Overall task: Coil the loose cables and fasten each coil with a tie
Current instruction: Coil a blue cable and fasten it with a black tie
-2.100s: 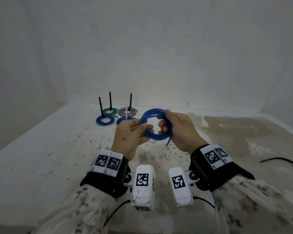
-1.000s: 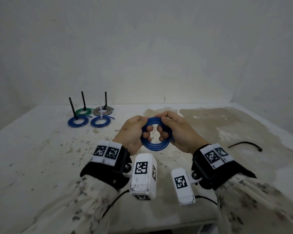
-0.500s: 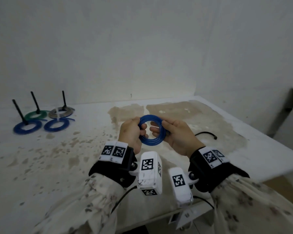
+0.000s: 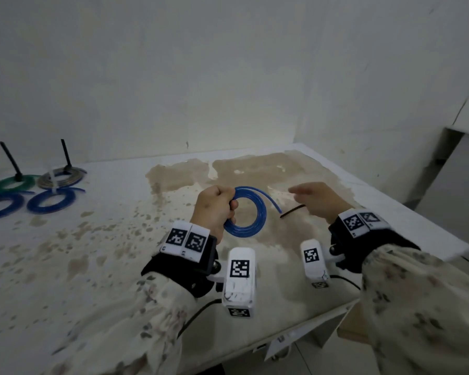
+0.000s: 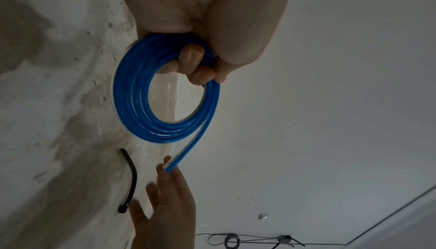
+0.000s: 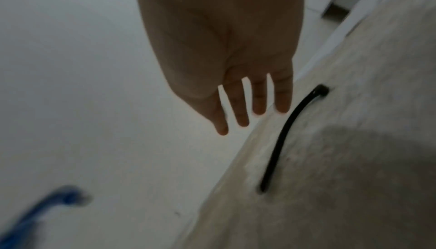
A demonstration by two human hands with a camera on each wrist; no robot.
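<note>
Four tied coils on bench, far left. Left hand fingers clamped on blue coil, untied. Right hand fingers spread, empty, over black tie. Tying remains.

Both arms come in wearing loose pale sleeves printed with small grey-brown flowers, gathered at the cuff. Each wrist carries a thick black strap: the left strap, the right strap. On top of each strap sits a pair of white tags with black square-code markers, the left pair, the right pair. A white boxy camera juts from the inner side of the left wrist, coded on its top and end face, and a thin black cable trails from it. The right camera matches, slimmer from here. Bare left hand, bare right hand.
</note>
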